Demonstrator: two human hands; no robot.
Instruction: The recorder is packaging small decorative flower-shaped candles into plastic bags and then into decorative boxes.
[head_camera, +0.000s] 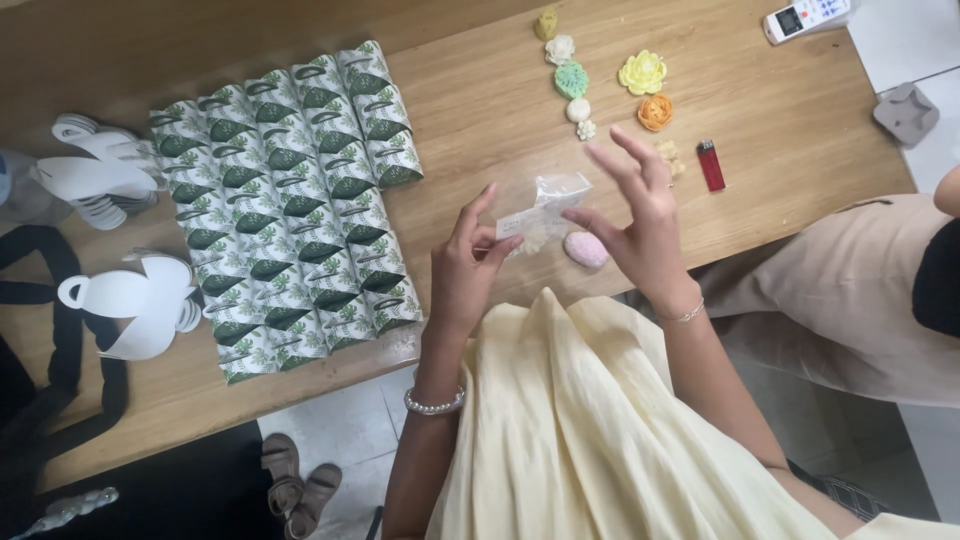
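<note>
While my left hand (468, 262) pinches the small clear bag (545, 208) to steady it, my right hand (640, 225) grips its other edge, fingers fanned. A pink soap (585, 249) lies just beneath on the surface (480, 110).

1 head-worn view, looking steeply down, close over wooden table (480, 130) edge and lap

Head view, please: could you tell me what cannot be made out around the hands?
- Clear plastic bag: contents unreadable, too blurred, partly behind the left hand fingers.
- Pink oval soap: far end hidden by the right hand.
- White remote control: cut off by the top edge.
</note>
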